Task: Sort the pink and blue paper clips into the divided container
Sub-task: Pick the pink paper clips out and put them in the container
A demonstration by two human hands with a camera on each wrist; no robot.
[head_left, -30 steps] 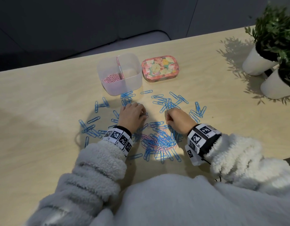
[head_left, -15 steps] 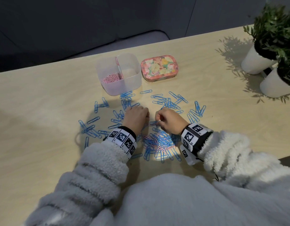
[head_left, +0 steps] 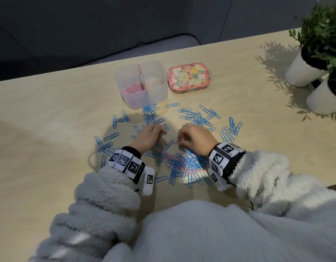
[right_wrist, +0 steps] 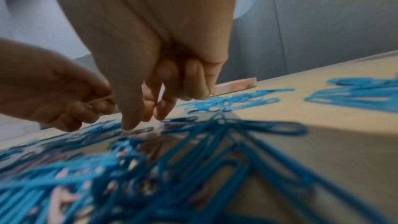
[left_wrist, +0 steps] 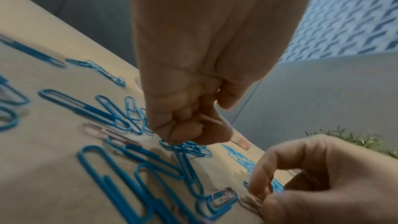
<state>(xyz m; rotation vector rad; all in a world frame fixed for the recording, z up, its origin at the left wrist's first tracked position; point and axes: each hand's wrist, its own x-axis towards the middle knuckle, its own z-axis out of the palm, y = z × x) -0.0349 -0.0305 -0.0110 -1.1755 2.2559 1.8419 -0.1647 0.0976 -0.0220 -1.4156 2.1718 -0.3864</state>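
**Pink clips picked out of a blue heap**

The pale wooden counter [head_left: 49, 110] carries everything within easy reach of the seated person. At its far right stand two white pots of green plants [head_left: 314, 72], well apart from the work. The clear plastic divided container [head_left: 141, 85] sits just beyond the clips; its left compartment holds a bed of pink clips, its right compartment looks empty, so blue sorting has probably not begun. Just beside it lies a flowered pink tin [head_left: 189, 77], likely the clips' original box.

Blue paper clips [head_left: 189, 163] ring both hands, loose ones pushed outward, with a dense mixed heap nearest the body where pink paper clips [head_left: 174, 159] remain tangled.

The left hand [head_left: 149, 138] is curled into a fist, fingers together around a few pink clips, seemingly storing them to save trips. The right hand [head_left: 196, 139] has thumb and forefinger pinched on a pale clip [left_wrist: 249, 201] at the heap's edge, other fingers tucked away.
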